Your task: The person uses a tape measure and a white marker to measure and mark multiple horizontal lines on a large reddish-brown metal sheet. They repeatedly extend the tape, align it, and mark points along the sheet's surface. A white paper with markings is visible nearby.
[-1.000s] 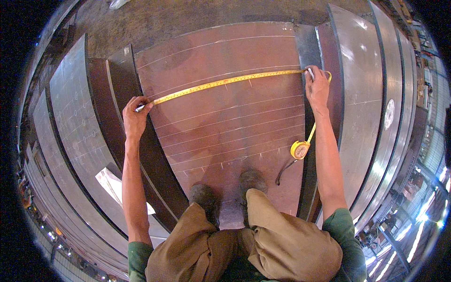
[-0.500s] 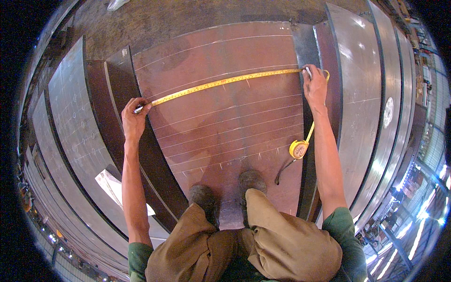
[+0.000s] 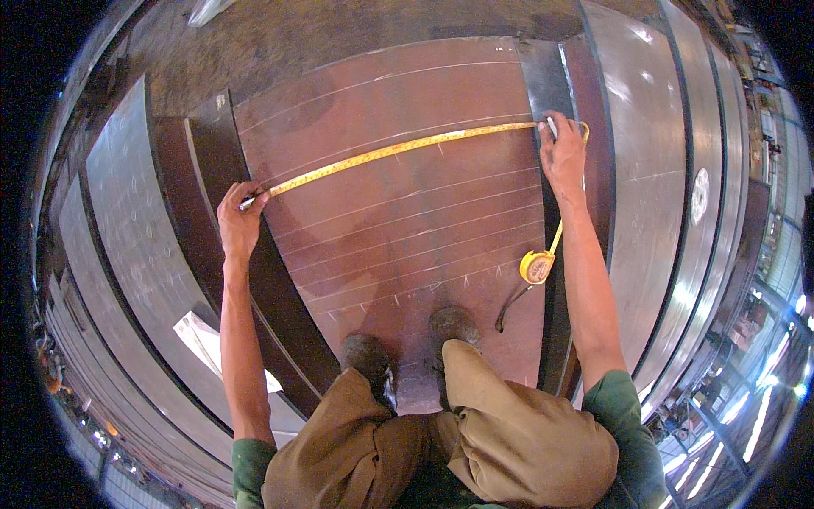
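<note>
**Tape stretched across a rusty plate**

A yellow tape (image 3: pixel 398 150) runs across the upper middle of the frame, over a brown steel plate (image 3: pixel 407 229) scored with pale lines. The left hand (image 3: pixel 240 222), at centre left, pinches the tape's end at the plate's edge. The right hand (image 3: pixel 563 155), upper right, presses the tape down with curled fingers. The case (image 3: pixel 537 266) lies below it on the plate, near two shoes (image 3: pixel 407 343).

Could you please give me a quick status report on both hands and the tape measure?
Left hand pins tape end at plate's left edge. Right hand presses yellow tape at right edge. Tape case lies on rusty steel plate. Nothing across the tape.
</note>
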`<action>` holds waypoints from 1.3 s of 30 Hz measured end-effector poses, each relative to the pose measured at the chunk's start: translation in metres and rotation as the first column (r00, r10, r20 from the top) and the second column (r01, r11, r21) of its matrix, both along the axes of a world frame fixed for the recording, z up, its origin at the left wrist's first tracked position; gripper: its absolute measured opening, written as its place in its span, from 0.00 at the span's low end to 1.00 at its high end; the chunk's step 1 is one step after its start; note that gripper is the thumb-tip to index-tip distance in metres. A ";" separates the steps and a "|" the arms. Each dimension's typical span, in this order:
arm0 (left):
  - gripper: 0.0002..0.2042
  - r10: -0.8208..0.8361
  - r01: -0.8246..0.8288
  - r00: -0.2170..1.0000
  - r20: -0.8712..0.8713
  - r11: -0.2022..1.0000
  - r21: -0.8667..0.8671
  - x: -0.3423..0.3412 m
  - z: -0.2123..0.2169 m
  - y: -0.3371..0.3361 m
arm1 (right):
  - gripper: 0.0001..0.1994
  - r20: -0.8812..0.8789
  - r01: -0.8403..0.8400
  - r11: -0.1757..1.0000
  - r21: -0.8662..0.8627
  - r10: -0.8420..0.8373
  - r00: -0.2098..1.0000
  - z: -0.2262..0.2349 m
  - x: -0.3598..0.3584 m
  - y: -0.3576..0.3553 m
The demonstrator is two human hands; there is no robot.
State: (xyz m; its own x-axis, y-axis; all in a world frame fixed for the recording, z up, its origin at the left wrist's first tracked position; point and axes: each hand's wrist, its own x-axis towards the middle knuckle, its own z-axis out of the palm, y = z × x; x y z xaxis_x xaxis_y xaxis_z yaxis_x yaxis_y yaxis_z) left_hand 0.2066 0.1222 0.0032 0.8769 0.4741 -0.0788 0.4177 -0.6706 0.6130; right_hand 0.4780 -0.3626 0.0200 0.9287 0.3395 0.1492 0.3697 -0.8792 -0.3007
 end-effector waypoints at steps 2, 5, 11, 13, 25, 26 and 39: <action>0.09 0.011 -0.011 1.000 -0.009 1.000 -0.005 -0.001 0.002 0.000 | 0.11 -0.004 0.011 0.999 0.035 -0.011 1.000 0.010 -0.007 0.013; 0.09 0.006 -0.006 1.000 -0.001 1.000 0.011 -0.002 0.000 0.002 | 0.12 -0.082 0.085 0.995 0.056 -0.080 0.993 0.016 -0.018 0.030; 0.09 0.002 -0.001 1.000 -0.015 0.998 0.061 0.002 0.008 -0.005 | 0.17 -0.093 -0.056 0.981 0.183 0.074 0.993 0.008 -0.062 0.053; 0.09 0.000 0.001 1.000 -0.016 0.998 0.059 0.001 0.009 -0.004 | 0.14 -0.105 -0.061 0.972 0.225 0.086 0.991 0.009 -0.075 0.066; 0.09 0.003 -0.004 0.999 -0.042 1.000 -0.013 0.001 0.005 -0.001 | 0.09 -0.161 -0.037 0.946 0.323 0.094 0.983 -0.003 -0.093 0.118; 0.09 0.001 -0.002 0.999 -0.037 1.000 -0.014 0.001 0.004 0.000 | 0.09 -0.174 -0.038 0.942 0.333 0.101 0.980 -0.003 -0.093 0.120; 0.09 0.009 -0.011 0.998 -0.058 0.999 -0.033 0.002 0.004 0.000 | 0.09 -0.142 -0.061 0.938 0.343 0.115 0.983 -0.004 -0.092 0.115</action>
State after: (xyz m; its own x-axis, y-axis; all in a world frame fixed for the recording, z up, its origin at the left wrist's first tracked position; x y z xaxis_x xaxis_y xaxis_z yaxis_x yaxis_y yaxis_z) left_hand 0.2084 0.1220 0.0074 0.8655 0.4795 -0.1448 0.4597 -0.6456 0.6098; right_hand 0.3862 -0.2471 0.0158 0.9182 0.3765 0.1231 0.3649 -0.6829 -0.6329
